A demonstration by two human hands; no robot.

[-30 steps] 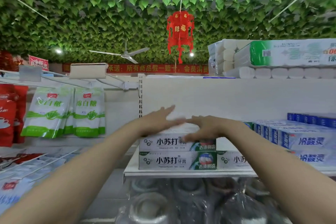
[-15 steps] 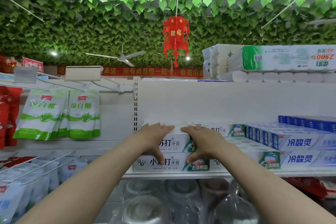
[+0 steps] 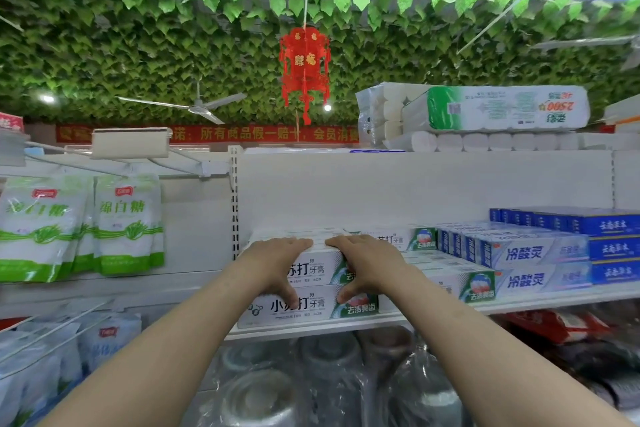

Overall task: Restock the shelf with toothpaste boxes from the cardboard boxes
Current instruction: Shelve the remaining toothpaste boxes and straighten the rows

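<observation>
Shop shelf (image 3: 311,332) under a leafy ceiling (image 3: 138,62) carries toothpaste boxes (image 3: 311,305) stacked two high at its left end. Left hand (image 3: 277,258) and right hand (image 3: 367,258) lie on the top box (image 3: 323,265), fingers flat along its top, thumbs spread down the front, pressing rather than clamping. Blue boxes (image 3: 526,253) fill the row rightward. Stocking looks well along; room remains above the stack, and the cardboard boxes are out of view.

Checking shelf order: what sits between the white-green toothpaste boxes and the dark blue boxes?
Stacked silver-blue toothpaste boxes, seen in the head view.
</observation>
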